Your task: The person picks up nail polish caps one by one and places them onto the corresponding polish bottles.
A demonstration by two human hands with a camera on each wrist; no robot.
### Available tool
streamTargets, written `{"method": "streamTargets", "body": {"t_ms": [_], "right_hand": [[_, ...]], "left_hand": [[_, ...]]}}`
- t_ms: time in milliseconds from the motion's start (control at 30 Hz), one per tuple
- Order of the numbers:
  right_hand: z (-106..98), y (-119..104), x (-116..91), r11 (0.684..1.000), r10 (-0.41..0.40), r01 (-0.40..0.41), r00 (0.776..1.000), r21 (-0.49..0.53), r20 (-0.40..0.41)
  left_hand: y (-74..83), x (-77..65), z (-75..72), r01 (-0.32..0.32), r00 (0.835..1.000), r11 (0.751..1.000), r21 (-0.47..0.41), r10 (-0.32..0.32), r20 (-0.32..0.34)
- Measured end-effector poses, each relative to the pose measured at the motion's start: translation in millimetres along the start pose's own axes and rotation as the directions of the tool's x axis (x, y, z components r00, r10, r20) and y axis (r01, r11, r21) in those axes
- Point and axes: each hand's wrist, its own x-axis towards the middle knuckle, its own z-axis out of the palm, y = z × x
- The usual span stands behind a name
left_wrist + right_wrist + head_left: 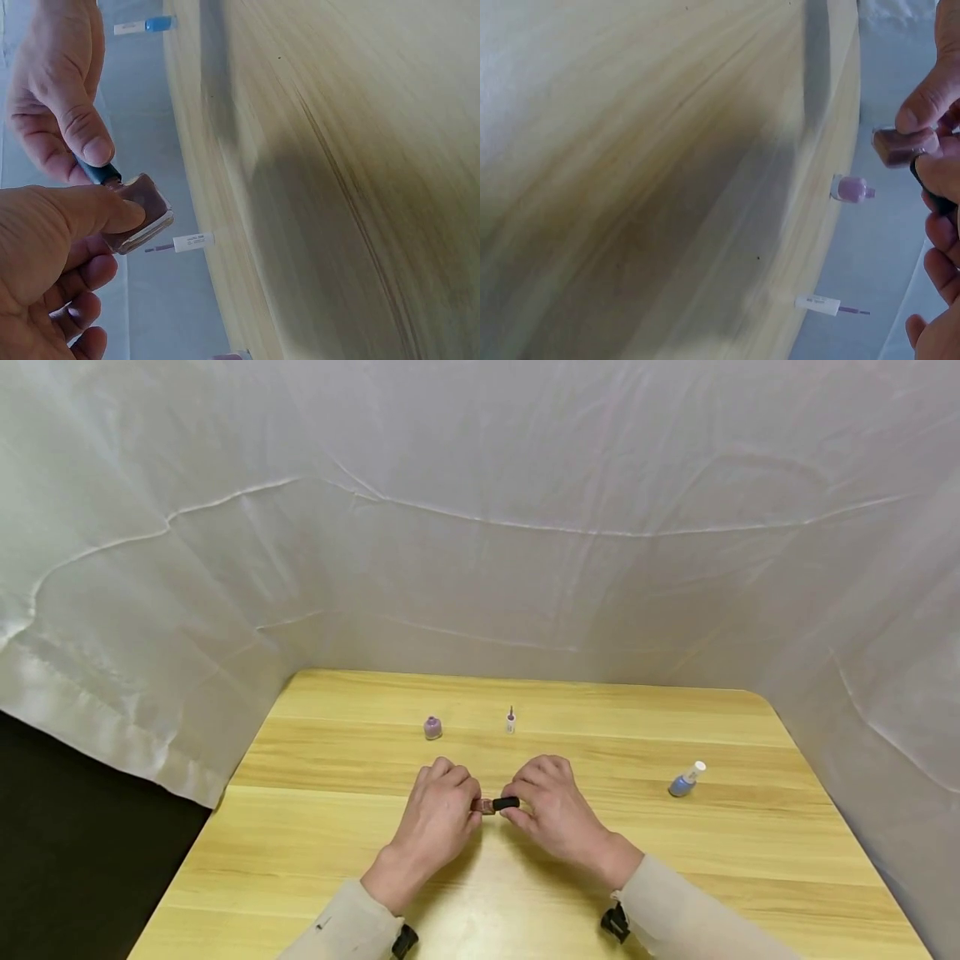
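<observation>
Over the middle of the table, my left hand (433, 818) pinches a small brownish-pink nail polish bottle (156, 204) between thumb and fingers. The bottle has clear, squared glass sides and lies tilted sideways. My right hand (561, 814) grips its black cap (506, 803), which sits in line with the bottle at the neck. In the left wrist view a short stretch of the neck shows beside the cap. Fingers cover part of both bottle and cap.
Beyond my hands, an uncapped purple nail polish bottle (432, 728) stands on the wooden table (300, 860). To its right, a white cap (511, 724) stands with its brush pointing up. A blue nail polish bottle (682, 787) with a white cap is at the right. Pale fabric (480, 585) hangs behind the table.
</observation>
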Motion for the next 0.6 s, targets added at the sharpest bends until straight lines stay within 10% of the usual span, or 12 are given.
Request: {"method": "streamTargets", "body": {"t_ms": [600], "right_hand": [[11,5,-16,0.965,0.102,-0.077,0.991,0.251,-0.09]], "left_hand": [[2.5,-3.5,-3.2,0.038,0.999,0.999,-0.026,-0.037,0.04]]}}
